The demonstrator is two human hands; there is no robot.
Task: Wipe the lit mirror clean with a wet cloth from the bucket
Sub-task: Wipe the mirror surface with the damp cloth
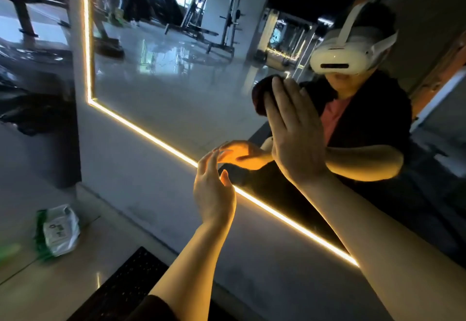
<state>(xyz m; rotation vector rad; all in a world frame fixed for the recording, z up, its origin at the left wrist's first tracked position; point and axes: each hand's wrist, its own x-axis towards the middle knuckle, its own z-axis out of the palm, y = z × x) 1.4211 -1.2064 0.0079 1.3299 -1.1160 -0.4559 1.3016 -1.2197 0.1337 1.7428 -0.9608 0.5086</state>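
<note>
Head view: my right hand (292, 129) is pressed flat against the mirror (176, 93), fingers (280, 98) straight and together, with the dark cloth (262, 93) bunched under them and showing past the fingertips, so the palm spreads pressure over the glass as I wipe. My left hand (214, 194) hovers just off the lower lit edge (156, 136), fingers loosely apart and curved, holding nothing; I judge it is there to steady me or to stay out of the cloth's way. The cloth sits in the lower right part of the glass, near where my own reflection stands. Up and to the left the pane is wide open for sweeping, bounded by the glowing strip along the left side and bottom. Below the strip runs a plain grey frame, then the floor, where a plastic bag (59, 230) and a dark mat (131, 285) lie. The bucket is out of sight.
</note>
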